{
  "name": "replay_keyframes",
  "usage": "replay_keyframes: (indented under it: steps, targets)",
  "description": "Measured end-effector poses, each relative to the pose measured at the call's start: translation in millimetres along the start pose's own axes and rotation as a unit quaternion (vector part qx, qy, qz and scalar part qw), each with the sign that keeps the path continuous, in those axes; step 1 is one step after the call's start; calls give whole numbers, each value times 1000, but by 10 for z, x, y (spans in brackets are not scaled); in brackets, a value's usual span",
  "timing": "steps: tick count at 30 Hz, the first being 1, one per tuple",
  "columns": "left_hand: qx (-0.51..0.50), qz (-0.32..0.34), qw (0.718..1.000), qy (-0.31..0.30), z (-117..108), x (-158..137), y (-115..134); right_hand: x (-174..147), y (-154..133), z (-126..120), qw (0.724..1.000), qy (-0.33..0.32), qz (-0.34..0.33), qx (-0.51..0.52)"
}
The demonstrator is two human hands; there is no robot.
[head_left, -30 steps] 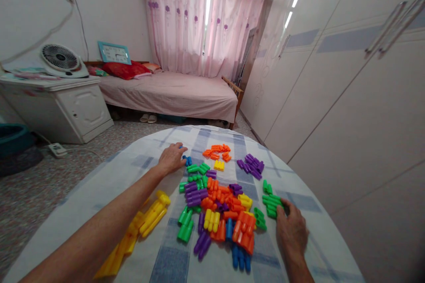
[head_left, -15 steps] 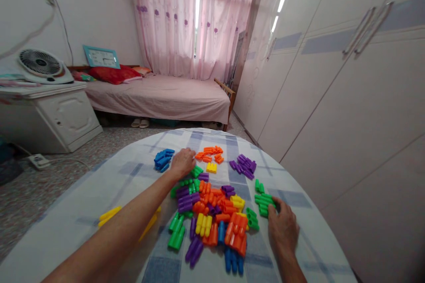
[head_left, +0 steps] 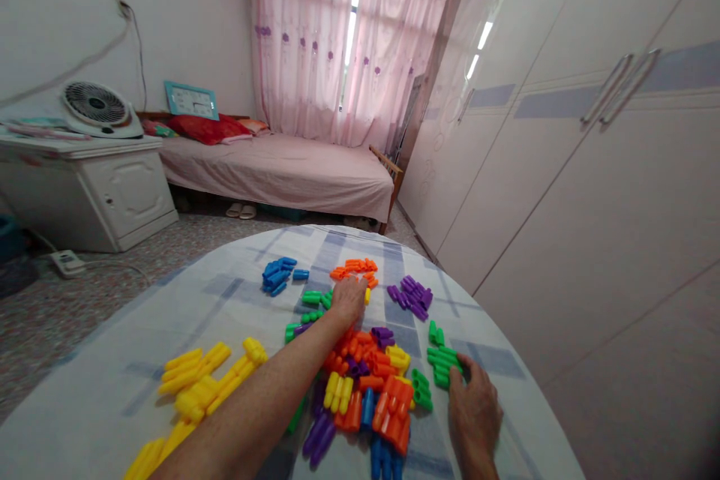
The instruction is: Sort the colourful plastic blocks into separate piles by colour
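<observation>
My left hand point(head_left: 349, 298) reaches over the far side of the mixed heap of plastic building blocks point(head_left: 365, 375), close to the small orange group point(head_left: 354, 267). The back of the hand covers its fingers, and a yellow block point(head_left: 367, 295) peeks out beside them. My right hand point(head_left: 475, 401) rests on the right of the table, thumb and index finger apart, fingertips against the green blocks point(head_left: 443, 366). Purple blocks point(head_left: 413, 295) lie beyond it. To the left are a blue group point(head_left: 277, 274), a single blue block point(head_left: 301, 274) and yellow blocks point(head_left: 202, 394) partly behind my left forearm.
The round table point(head_left: 225, 270) wears a checked cloth. A bed point(head_left: 292, 172) stands behind it, a white wardrobe point(head_left: 590, 225) along the right. On the left a fan point(head_left: 97, 105) sits on a white cabinet point(head_left: 135, 187); a power strip point(head_left: 68, 263) lies on the floor.
My left hand has moved right, from beside the blue group to near the orange group. A single blue block now shows where it was. My right hand stays by the green blocks.
</observation>
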State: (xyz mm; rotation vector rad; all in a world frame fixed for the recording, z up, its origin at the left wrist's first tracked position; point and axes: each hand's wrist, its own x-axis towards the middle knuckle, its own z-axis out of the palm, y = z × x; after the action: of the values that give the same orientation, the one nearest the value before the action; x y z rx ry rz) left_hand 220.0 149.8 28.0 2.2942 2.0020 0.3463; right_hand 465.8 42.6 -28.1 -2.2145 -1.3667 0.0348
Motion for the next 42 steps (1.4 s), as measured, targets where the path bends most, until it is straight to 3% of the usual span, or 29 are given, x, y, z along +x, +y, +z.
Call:
replay_keyframes:
  steps: [9, 14, 17, 21, 25, 28, 31, 34, 38, 40, 42]
  targets:
    - [-24, -24, 999, 24, 57, 66, 147, -13, 7, -11, 1000, 11, -20, 19]
    - [-24, -10, 999, 40, -239, -72, -7, -10, -8, -30, 1000, 1, -8, 8]
    - [-11, 1, 998, 61, -548, -345, -389, 1, -7, -21, 1000, -11, -5, 5]
    - [49, -47, 996, 58, -799, -847, -1186, -10, -29, -24, 1000, -8, -3, 9]
    - [23, -121, 992, -23, -778, -1293, -1903, -43, -88, -56, 1000, 9, 2, 7]
    - [-61, -122, 988, -65, -713, -1505, -2162, -66, -129, -86, 1000, 13, 7, 11]
    - [-64, -103, 992, -32, -689, -1606, -2141, -79, -155, -110, 1000, 10, 8, 12]
    - [-37, -39, 998, 36, -690, -1660, -1895, -81, -161, -116, 1000, 11, 9, 12]
    - [-26, 82, 996, 2, -667, -1744, -1525, -67, -140, -88, 1000, 9, 8, 11]
    - [6, 79, 997, -15, -660, -1786, -1434, -61, -129, -73, 1000, 9, 6, 16]
    - [28, 48, 998, 6, -664, -1813, -1380, -61, -127, -67, 1000, 10, 6, 18]
